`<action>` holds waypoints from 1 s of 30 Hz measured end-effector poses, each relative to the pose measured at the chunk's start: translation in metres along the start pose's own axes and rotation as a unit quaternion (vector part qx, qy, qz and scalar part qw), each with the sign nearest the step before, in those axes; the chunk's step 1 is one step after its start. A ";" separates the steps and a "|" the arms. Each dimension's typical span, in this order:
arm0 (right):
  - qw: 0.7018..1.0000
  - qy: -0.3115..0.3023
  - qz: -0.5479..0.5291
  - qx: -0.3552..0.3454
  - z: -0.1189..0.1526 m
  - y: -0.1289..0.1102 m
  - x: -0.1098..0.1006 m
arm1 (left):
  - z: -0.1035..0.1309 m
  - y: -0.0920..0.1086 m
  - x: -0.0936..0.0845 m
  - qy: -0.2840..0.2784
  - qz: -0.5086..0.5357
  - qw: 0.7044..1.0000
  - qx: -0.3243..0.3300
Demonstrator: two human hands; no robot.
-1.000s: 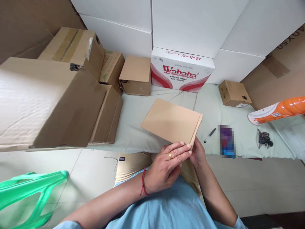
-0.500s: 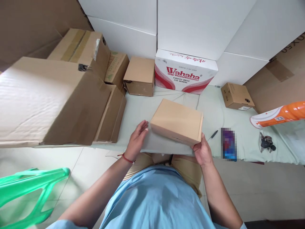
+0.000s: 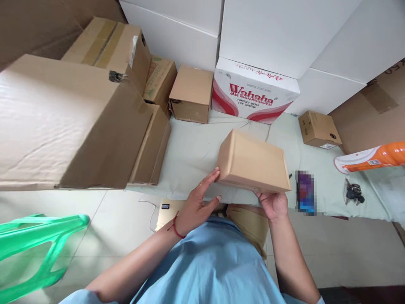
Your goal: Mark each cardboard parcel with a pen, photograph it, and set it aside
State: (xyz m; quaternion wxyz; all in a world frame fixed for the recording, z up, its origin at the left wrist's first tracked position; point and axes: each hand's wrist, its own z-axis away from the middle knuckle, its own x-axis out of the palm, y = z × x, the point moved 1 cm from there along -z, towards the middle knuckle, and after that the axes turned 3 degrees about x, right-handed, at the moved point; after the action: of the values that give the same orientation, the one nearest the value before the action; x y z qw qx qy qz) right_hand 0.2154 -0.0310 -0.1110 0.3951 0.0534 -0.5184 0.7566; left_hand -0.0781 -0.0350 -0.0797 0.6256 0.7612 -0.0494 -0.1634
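A plain brown cardboard box (image 3: 253, 160) is in front of me, at the near side of the cloth-covered surface, slightly tilted. My right hand (image 3: 274, 205) grips its near right lower edge, with some fingers hidden beneath the box. At the box's near left corner is my left hand (image 3: 202, 200), fingers stretched out and thumb apart; the fingertips touch or nearly touch the cardboard. A red cord circles the left wrist.
Large cardboard boxes (image 3: 95, 126) stand at the left. A white and red Wahaha carton (image 3: 253, 95) sits at the back. Right of me lie a pixelated flat item (image 3: 306, 192), keys (image 3: 354, 192) and an orange-white bottle (image 3: 373, 158). A green stool (image 3: 41, 249) is on the floor.
The box has shifted to the right and turned a little, showing more of its left end. My left hand has followed rightward to its corner. The right hand is further under the near edge.
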 end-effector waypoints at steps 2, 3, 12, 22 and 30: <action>0.999 0.019 0.021 -0.015 0.002 0.004 0.003 | 0.003 -0.004 -0.005 0.014 0.013 0.999 -0.046; 0.999 0.023 0.039 -0.025 0.005 0.005 0.006 | 0.004 -0.006 -0.007 0.022 0.020 0.997 -0.065; 0.928 -0.026 0.274 -0.250 0.049 -0.018 0.033 | -0.002 -0.006 -0.017 0.098 0.316 0.926 -0.181; 0.732 -0.203 0.486 -0.432 0.112 -0.034 0.064 | -0.024 -0.001 -0.007 0.105 0.487 0.812 -0.305; 0.859 -0.133 0.398 -0.293 0.081 -0.037 0.040 | -0.025 -0.004 -0.020 0.164 0.455 0.830 -0.279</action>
State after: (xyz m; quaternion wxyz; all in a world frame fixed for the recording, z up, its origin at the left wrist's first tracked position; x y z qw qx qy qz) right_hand 0.1858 -0.0709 -0.0271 -0.0145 -0.1755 -0.7409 0.6482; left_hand -0.0898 -0.0055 -0.0755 0.8142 0.4610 -0.2391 0.2596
